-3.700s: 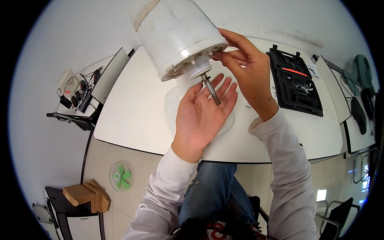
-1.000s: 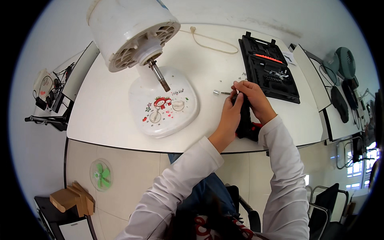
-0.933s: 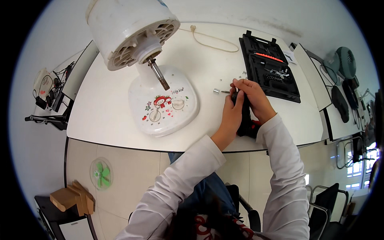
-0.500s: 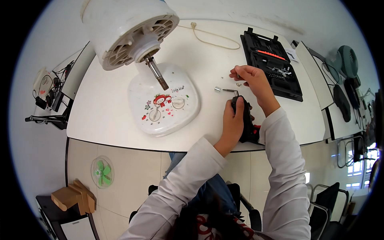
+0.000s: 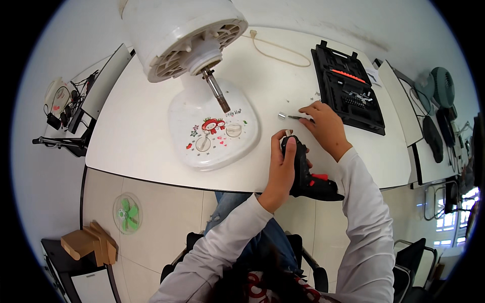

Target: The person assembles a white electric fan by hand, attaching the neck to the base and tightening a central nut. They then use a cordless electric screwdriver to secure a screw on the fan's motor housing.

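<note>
My left hand (image 5: pixel 281 169) is closed around a black cordless screwdriver (image 5: pixel 303 174) with red parts, held at the table's front edge. Its light-coloured tip (image 5: pixel 288 133) points away from me, beside my thumb and index finger. Just beyond it, my right hand (image 5: pixel 326 129) is low over the white table, thumb and index finger apart on either side of a thin metal bit (image 5: pixel 295 117). Beside the bit lies a short silver cylinder (image 5: pixel 282 115). To the left stands a partly dismantled white fan, its motor housing (image 5: pixel 187 35) tilted down with the threaded shaft (image 5: pixel 216 91) bare.
The fan's printed white base (image 5: pixel 212 151) takes up the table's middle left. An open black tool case (image 5: pixel 348 83) lies to the right, with small screws (image 5: pixel 316 96) near it. A cream cord (image 5: pixel 278 58) curves behind. A green fan (image 5: pixel 441 87) stands at the far right.
My right hand has come down from its pinch above the table to the thin bit. The screwdriver has drawn back toward me in my left hand. The view has shifted slightly.
</note>
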A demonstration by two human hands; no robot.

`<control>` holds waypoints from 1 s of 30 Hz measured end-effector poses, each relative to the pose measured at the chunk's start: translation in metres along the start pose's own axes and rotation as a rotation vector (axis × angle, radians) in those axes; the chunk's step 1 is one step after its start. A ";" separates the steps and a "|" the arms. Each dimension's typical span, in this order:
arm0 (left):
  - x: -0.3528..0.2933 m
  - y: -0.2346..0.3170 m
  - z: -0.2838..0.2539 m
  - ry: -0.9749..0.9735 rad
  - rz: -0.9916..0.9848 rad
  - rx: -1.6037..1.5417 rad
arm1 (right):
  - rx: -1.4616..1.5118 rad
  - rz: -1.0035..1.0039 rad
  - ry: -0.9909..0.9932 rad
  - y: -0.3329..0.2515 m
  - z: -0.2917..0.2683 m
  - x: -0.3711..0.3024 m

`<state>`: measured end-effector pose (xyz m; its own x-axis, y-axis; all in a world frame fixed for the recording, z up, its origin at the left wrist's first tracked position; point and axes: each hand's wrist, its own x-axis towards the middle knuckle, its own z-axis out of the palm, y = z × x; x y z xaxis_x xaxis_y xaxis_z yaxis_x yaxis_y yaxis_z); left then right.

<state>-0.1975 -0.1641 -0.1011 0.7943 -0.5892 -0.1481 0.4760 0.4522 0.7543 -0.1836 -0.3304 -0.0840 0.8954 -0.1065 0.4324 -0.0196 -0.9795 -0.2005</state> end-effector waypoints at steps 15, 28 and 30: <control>-0.001 0.000 -0.009 -0.066 0.062 -0.002 | 1.184 0.276 -0.423 -0.045 -0.046 0.015; -0.002 -0.002 -0.010 -0.103 0.108 0.007 | 1.089 0.407 -0.529 -0.048 -0.043 0.023; -0.001 -0.005 -0.011 -0.105 0.133 0.021 | 1.084 0.415 -0.578 -0.042 -0.039 0.024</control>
<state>-0.1964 -0.1585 -0.1113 0.8055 -0.5922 0.0212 0.3602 0.5178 0.7759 -0.1785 -0.2980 -0.0308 0.9757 -0.0122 -0.2190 -0.2160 -0.2258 -0.9499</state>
